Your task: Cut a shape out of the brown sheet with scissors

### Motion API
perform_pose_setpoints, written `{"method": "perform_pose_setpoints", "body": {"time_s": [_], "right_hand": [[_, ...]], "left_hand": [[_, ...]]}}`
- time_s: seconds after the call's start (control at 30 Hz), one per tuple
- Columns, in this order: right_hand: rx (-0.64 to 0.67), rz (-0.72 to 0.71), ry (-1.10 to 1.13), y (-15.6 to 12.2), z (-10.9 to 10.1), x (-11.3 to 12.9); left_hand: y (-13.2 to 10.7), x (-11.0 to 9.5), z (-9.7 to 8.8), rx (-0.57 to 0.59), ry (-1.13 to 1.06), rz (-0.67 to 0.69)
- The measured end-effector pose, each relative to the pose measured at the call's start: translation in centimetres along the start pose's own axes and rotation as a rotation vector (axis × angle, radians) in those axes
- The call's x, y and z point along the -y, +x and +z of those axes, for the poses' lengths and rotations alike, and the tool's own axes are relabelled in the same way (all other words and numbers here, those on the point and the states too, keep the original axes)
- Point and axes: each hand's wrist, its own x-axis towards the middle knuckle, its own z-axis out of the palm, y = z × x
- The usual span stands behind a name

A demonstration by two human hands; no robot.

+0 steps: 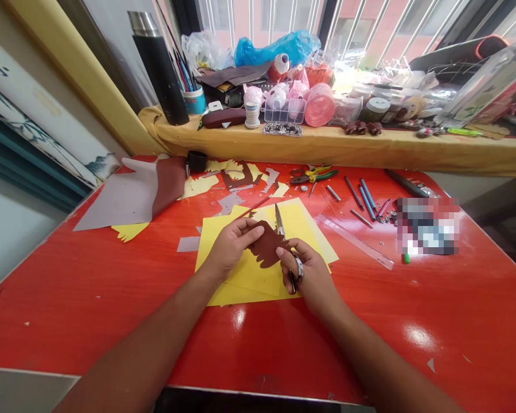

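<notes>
My left hand (236,244) pinches the upper left edge of a dark brown cut-out (266,244), which looks like thin leather with a jagged, scalloped outline. My right hand (307,269) is closed around the handles of a pair of scissors (280,221), its fingers through the loops. The blades point away from me, just behind the piece's right side. My right thumb also rests on the cut-out's right edge. Below both hands lie yellow sheets (241,287) on the red table (133,321).
Brown and yellow scraps (241,175) lie beyond the sheets, with pliers (313,175), pens (367,195) and a clear ruler (356,241) to the right. A large grey-brown sheet (120,195) spreads at left. A black thermos (161,74) stands on the crowded windowsill.
</notes>
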Motion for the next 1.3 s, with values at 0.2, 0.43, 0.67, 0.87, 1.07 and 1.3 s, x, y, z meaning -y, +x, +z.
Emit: {"method": "perform_pose_setpoints", "body": {"time_s": [0.2, 0.43, 0.67, 0.87, 1.07, 1.3], "right_hand": [[0.034, 0.024, -0.023, 0.0, 0.1, -0.2], [-0.034, -0.03, 0.004, 0.4, -0.4, 0.1], [-0.004, -0.008, -0.022, 0.3, -0.3, 0.0], [0.001, 0.008, -0.006, 0.1, -0.3, 0.1], [0.024, 0.001, -0.04, 0.1, -0.2, 0.2], [0.085, 0.004, -0.1, -0.3, 0.2, 0.4]], "left_hand": [[0.2, 0.3, -0.2, -0.059, 0.063, 0.037], [0.1, -0.2, -0.5, 0.013, 0.239, 0.105], [-0.8, -0.2, 0.1, 0.132, 0.278, 0.072], [-0.7, 0.1, -0.2, 0.234, 0.076, -0.113], [-0.3, 0.2, -0.3, 0.168, 0.019, -0.136], [-0.1, -0.2, -0.3, 0.061, 0.137, -0.054]]}}
